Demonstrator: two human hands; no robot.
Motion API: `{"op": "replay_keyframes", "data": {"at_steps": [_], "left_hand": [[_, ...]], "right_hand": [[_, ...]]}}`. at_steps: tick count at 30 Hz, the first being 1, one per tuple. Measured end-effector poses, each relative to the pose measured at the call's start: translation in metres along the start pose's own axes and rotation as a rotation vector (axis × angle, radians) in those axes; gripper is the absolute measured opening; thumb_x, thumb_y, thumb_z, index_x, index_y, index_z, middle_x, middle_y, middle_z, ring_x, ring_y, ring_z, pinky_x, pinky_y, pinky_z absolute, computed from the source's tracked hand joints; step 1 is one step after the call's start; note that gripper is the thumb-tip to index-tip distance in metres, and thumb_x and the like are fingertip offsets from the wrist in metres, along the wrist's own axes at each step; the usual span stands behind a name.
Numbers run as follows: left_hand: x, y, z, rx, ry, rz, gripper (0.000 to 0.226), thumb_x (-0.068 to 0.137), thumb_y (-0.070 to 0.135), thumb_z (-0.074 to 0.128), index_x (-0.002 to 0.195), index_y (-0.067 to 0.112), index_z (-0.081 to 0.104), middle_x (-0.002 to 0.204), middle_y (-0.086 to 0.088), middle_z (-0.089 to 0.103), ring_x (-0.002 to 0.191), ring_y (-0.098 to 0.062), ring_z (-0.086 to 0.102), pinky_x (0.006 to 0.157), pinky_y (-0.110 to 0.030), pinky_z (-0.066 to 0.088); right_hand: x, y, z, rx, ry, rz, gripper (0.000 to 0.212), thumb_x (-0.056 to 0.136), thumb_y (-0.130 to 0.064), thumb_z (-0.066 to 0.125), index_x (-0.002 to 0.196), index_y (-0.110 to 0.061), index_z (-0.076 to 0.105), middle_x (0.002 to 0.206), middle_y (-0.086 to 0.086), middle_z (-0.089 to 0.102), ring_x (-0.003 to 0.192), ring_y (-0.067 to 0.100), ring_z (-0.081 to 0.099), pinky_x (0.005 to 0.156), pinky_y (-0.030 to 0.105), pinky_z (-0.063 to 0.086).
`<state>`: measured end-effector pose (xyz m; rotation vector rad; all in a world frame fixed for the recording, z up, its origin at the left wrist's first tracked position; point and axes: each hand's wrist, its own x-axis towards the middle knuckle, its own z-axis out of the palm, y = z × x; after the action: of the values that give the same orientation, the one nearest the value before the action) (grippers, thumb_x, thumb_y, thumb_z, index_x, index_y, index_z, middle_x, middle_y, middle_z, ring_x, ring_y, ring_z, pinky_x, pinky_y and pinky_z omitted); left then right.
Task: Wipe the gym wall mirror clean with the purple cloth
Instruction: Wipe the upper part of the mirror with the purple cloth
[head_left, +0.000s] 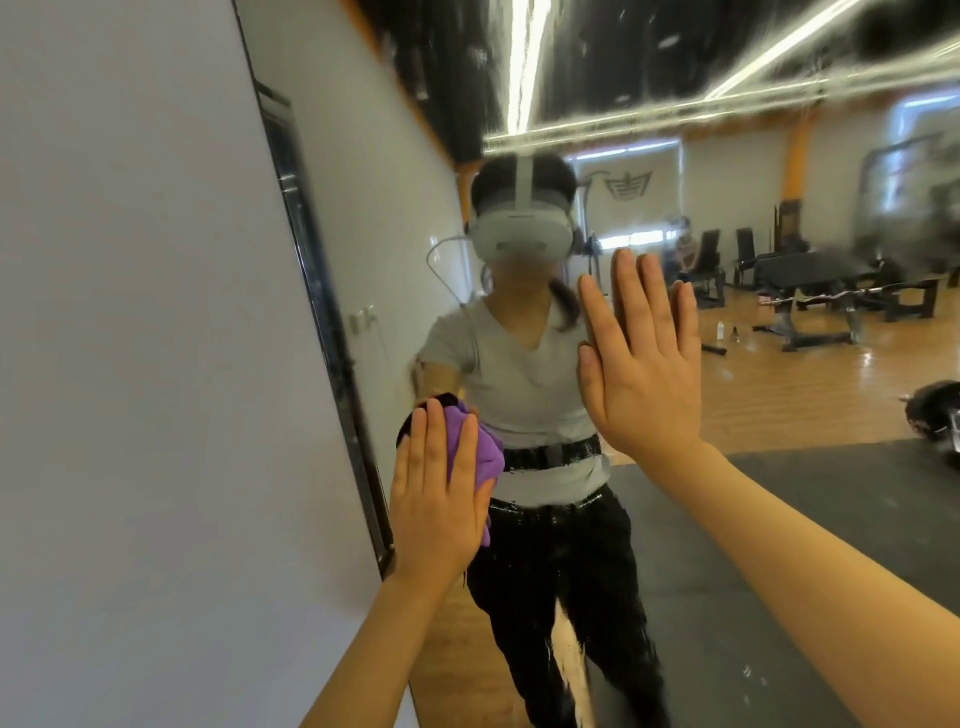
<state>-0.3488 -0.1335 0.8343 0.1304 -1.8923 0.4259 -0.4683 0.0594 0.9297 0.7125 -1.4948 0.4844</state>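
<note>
The left hand lies flat against the wall mirror, fingers straight and together, pressing the purple cloth onto the glass; the cloth is bunched under the palm and fingers, showing between the fingers and spilling out on the hand's right side, close to the mirror's dark left frame; the frame runs slanted down the picture, with a plain white wall to its left. The right hand is spread open with fingers straight and pointing up, its palm towards the glass and holding nothing; whether it touches the glass cannot be told; it sits higher than the left hand and to its right, well apart from the cloth. Both forearms reach up from the lower edge of the view. The glass carries wet streaks and smears, thick along the top and down the lower middle, and a blurred patch at the far right. Reflected in it are the person in a white headset, pale grey T-shirt, black belt and black trousers; behind, a gym room with a wooden floor, a dark mat, black weight benches and bright ceiling light strips.
</note>
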Motion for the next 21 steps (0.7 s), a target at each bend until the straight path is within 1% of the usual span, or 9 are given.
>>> {"op": "replay_keyframes", "data": {"at_steps": [1, 3, 7, 10, 12, 16, 19, 21], "left_hand": [[0.005, -0.001, -0.001, 0.006, -0.008, 0.009, 0.081, 0.098, 0.04, 0.043, 0.159, 0.016, -0.005, 0.157, -0.021, 0.017, 0.153, -0.026, -0.008, 0.124, -0.036, -0.001], [0.027, -0.002, -0.009, -0.003, -0.008, 0.032, 0.077, 0.097, 0.04, 0.037, 0.159, 0.014, 0.001, 0.158, -0.021, 0.016, 0.153, -0.026, -0.008, 0.124, -0.036, -0.003], [0.099, -0.002, -0.024, -0.042, 0.083, 0.016, 0.062, 0.102, 0.039, 0.033, 0.155, 0.007, 0.023, 0.16, -0.021, 0.016, 0.15, -0.032, 0.008, 0.124, -0.035, -0.005], [0.125, 0.002, -0.027, -0.055, 0.124, -0.017, 0.058, 0.108, 0.04, 0.022, 0.154, 0.007, 0.028, 0.161, -0.02, 0.021, 0.149, -0.034, 0.014, 0.124, -0.034, -0.001], [0.124, 0.003, -0.026, -0.048, 0.119, -0.022, 0.06, 0.108, 0.043, 0.016, 0.154, 0.007, 0.028, 0.161, -0.02, 0.022, 0.149, -0.034, 0.016, 0.123, -0.035, 0.0], [0.112, 0.006, -0.024, -0.056, 0.1, -0.01, 0.061, 0.108, 0.044, 0.014, 0.155, 0.008, 0.025, 0.161, -0.02, 0.02, 0.15, -0.034, 0.015, 0.124, -0.035, 0.0], [0.08, 0.013, -0.014, -0.059, 0.041, 0.045, 0.061, 0.108, 0.045, 0.012, 0.157, 0.01, 0.016, 0.164, -0.015, 0.007, 0.152, -0.031, 0.006, 0.125, -0.039, 0.001], [0.047, 0.019, -0.006, -0.056, 0.002, 0.11, 0.06, 0.108, 0.045, 0.014, 0.157, 0.011, 0.012, 0.165, -0.015, -0.004, 0.153, -0.03, -0.001, 0.125, -0.04, 0.001]], "right_hand": [[0.0, 0.0, 0.0, 0.002, -0.003, -0.001, 0.053, 0.106, -0.031, 0.035, 0.154, -0.01, 0.035, 0.161, 0.021, 0.027, 0.151, 0.038, 0.02, 0.123, 0.054, 0.01], [0.0, 0.0, -0.001, -0.001, -0.003, -0.002, 0.053, 0.106, -0.031, 0.035, 0.154, -0.009, 0.035, 0.16, 0.022, 0.027, 0.15, 0.038, 0.02, 0.124, 0.053, 0.009], [0.001, 0.0, -0.002, -0.006, 0.007, -0.006, 0.053, 0.106, -0.03, 0.035, 0.154, -0.008, 0.036, 0.16, 0.023, 0.028, 0.15, 0.038, 0.021, 0.124, 0.052, 0.007], [0.001, 0.0, -0.001, -0.004, 0.006, -0.002, 0.052, 0.106, -0.03, 0.034, 0.154, -0.009, 0.036, 0.16, 0.023, 0.028, 0.15, 0.038, 0.02, 0.124, 0.051, 0.007], [0.001, -0.001, -0.001, -0.015, 0.002, -0.004, 0.052, 0.106, -0.03, 0.035, 0.154, -0.009, 0.036, 0.16, 0.023, 0.028, 0.15, 0.038, 0.02, 0.124, 0.052, 0.008], [0.003, -0.002, -0.005, 0.009, -0.007, -0.002, 0.051, 0.105, -0.029, 0.037, 0.152, -0.009, 0.039, 0.159, 0.023, 0.03, 0.149, 0.038, 0.022, 0.123, 0.052, 0.009], [0.002, 0.003, -0.014, 0.052, -0.018, -0.016, 0.051, 0.105, -0.029, 0.038, 0.151, -0.008, 0.041, 0.159, 0.023, 0.029, 0.15, 0.037, 0.021, 0.124, 0.049, 0.008], [-0.003, 0.012, -0.02, 0.043, 0.001, -0.022, 0.051, 0.104, -0.028, 0.037, 0.15, -0.007, 0.043, 0.158, 0.024, 0.029, 0.149, 0.037, 0.02, 0.124, 0.047, 0.004]]}}
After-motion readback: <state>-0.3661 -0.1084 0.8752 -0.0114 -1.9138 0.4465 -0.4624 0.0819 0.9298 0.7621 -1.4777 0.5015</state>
